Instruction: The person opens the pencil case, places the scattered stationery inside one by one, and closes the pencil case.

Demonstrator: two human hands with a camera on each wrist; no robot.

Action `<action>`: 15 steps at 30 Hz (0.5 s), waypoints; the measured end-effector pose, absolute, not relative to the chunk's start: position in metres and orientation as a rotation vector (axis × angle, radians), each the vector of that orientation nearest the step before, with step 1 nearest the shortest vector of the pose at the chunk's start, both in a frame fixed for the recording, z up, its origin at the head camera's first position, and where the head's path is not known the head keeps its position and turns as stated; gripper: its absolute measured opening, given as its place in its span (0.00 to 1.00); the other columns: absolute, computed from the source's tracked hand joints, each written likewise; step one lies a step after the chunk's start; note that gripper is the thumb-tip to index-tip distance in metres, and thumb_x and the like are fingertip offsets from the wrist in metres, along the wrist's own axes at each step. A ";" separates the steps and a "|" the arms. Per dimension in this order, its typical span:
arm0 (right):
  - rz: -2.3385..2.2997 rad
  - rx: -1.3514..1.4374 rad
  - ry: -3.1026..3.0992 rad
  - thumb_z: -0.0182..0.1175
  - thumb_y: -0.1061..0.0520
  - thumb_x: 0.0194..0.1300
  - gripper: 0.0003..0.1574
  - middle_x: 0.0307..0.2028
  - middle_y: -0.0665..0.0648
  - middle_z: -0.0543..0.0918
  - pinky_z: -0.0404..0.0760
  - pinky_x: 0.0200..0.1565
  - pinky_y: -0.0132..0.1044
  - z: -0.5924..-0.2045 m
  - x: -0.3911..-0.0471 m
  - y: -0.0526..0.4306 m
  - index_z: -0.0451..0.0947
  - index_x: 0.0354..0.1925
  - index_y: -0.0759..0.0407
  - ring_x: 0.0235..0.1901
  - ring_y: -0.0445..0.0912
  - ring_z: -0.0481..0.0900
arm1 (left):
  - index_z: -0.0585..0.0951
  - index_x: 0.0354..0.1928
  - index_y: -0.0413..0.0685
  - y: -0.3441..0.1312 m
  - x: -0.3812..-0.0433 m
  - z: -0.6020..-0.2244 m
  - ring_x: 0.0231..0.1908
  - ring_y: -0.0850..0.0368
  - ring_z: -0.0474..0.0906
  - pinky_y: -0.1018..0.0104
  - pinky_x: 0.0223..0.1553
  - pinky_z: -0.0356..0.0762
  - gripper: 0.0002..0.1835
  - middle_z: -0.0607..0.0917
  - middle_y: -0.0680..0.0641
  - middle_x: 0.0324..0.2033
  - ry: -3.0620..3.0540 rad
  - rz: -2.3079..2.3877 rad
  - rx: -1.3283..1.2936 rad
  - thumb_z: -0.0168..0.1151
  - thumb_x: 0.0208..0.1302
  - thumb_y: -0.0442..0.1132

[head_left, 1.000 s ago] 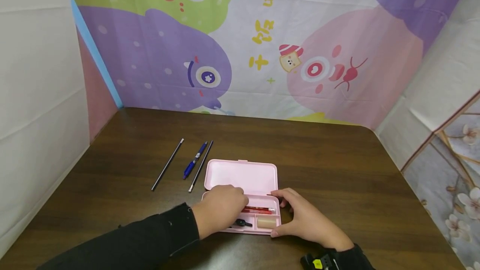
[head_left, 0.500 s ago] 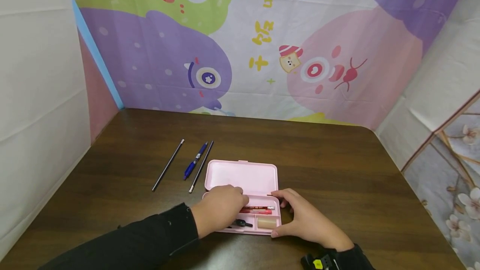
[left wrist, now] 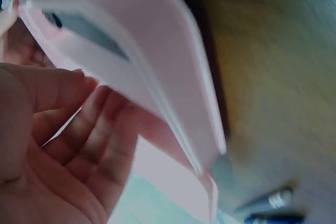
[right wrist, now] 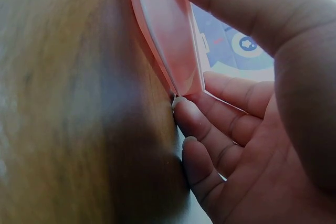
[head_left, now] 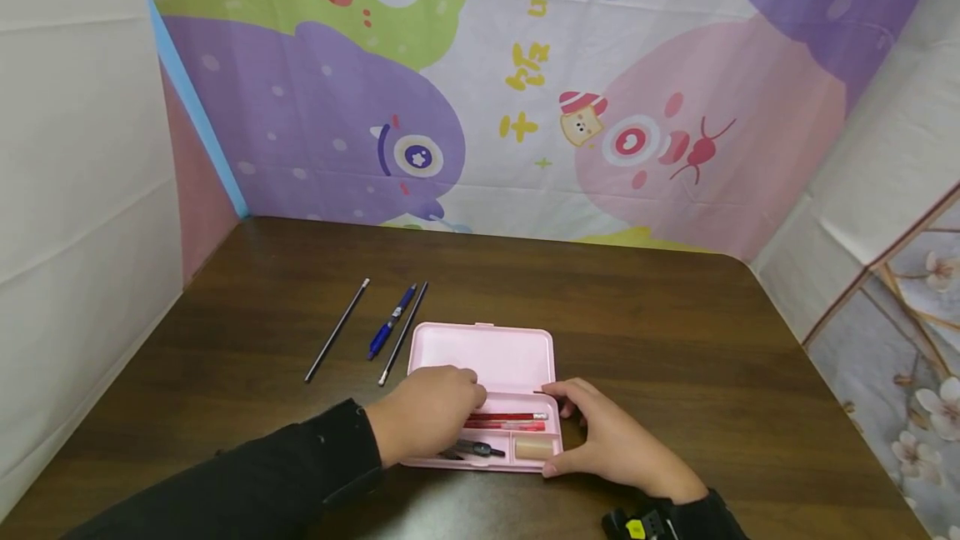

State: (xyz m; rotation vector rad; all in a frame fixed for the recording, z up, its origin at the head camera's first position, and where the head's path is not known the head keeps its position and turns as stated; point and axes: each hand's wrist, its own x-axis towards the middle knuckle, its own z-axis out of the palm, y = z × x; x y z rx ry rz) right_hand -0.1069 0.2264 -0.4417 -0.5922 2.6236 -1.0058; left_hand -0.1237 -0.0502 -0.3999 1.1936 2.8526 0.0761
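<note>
An opened pink pencil case [head_left: 482,354] lies on the table, lid folded back. Its rear compartment holds a red pencil [head_left: 507,417] and a red pen [head_left: 517,427]. In the front compartment lies a dark drawing compass [head_left: 477,447], beside a beige eraser [head_left: 533,448] in its own small section. My left hand [head_left: 427,411] is over the case's left part, covering the pencils' left ends. In the left wrist view its thumb and fingers sit close together, nothing visible between them. My right hand [head_left: 611,444] holds the case's right end, thumb at the front corner, fingers behind.
Left of the case lie a dark pencil [head_left: 337,330], a blue pen [head_left: 392,322] and a second dark pencil [head_left: 403,333], on the brown wooden table [head_left: 675,315]. A cartoon-print cloth [head_left: 517,190] hangs behind the table.
My left hand has drawn a little to the left, showing more of the red pencil, red pen and compass. The red pencil and pen now lie more apart. My right hand stays put.
</note>
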 end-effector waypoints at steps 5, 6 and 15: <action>-1.004 -0.590 2.617 0.75 0.29 0.38 0.59 0.49 0.45 0.70 0.71 0.51 0.43 -0.441 -0.108 0.225 0.65 0.65 0.44 0.49 0.43 0.68 | 0.84 0.38 0.51 -0.071 -0.132 -0.387 0.31 0.62 0.77 0.63 0.35 0.80 0.04 0.80 0.55 0.31 2.963 0.183 1.089 0.64 0.61 0.38; -1.006 -0.589 2.617 0.75 0.29 0.38 0.59 0.49 0.45 0.70 0.71 0.51 0.43 -0.440 -0.108 0.225 0.65 0.66 0.44 0.49 0.43 0.68 | 0.84 0.38 0.51 -0.077 -0.135 -0.384 0.32 0.61 0.77 0.63 0.36 0.80 0.05 0.81 0.55 0.32 2.982 0.194 1.050 0.64 0.60 0.38; -1.008 -0.560 2.608 0.75 0.30 0.38 0.59 0.48 0.46 0.69 0.71 0.51 0.43 -0.440 -0.106 0.225 0.64 0.66 0.45 0.48 0.44 0.67 | 0.83 0.40 0.46 -0.133 -0.166 -0.385 0.35 0.54 0.80 0.57 0.38 0.81 0.08 0.82 0.50 0.34 3.113 0.231 0.847 0.64 0.58 0.35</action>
